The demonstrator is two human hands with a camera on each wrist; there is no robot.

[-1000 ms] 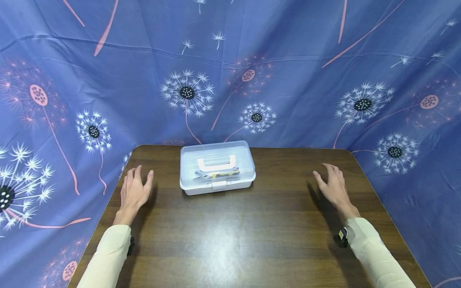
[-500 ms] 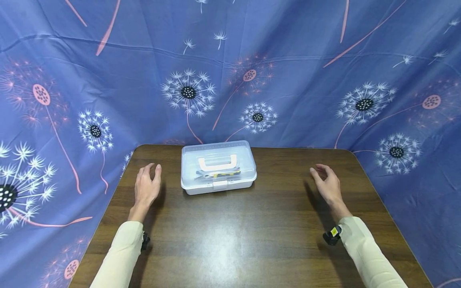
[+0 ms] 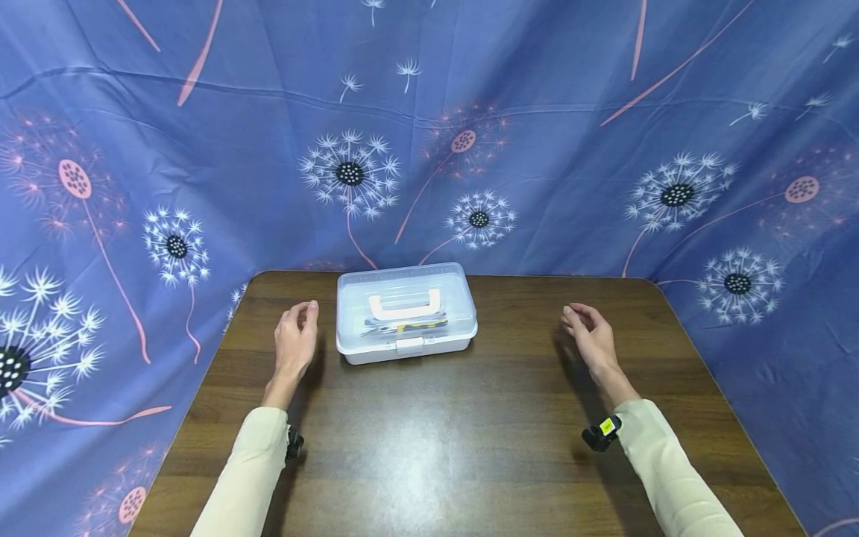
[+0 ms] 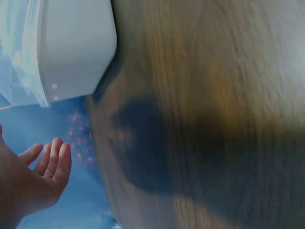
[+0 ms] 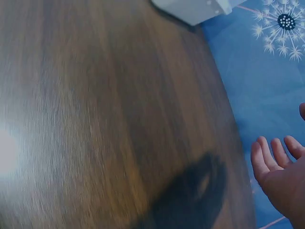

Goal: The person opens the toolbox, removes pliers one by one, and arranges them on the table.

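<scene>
A clear-lidded plastic box (image 3: 406, 346) with a white base stands at the back of the table, its lid down. On the lid lies a white handle (image 3: 405, 309), and a white latch (image 3: 410, 344) is at the front. Through the lid I see a few tools, one of them yellow and black; their kind is hard to make out. My left hand (image 3: 295, 339) hovers just left of the box, fingers loosely bent and holding nothing. Farther off on the right, my right hand (image 3: 593, 335) is likewise above the table with relaxed fingers and nothing in it.
The brown wooden table (image 3: 510, 432) has rounded back corners. A blue curtain (image 3: 550, 164) with dandelion prints hangs right behind it and along both sides. Each wrist wears a small black camera (image 3: 294, 443).
Both hands have moved inward: the left hand rightward to near the box, the right hand leftward. Their fingers look a little more bent. The box has stayed in place.
</scene>
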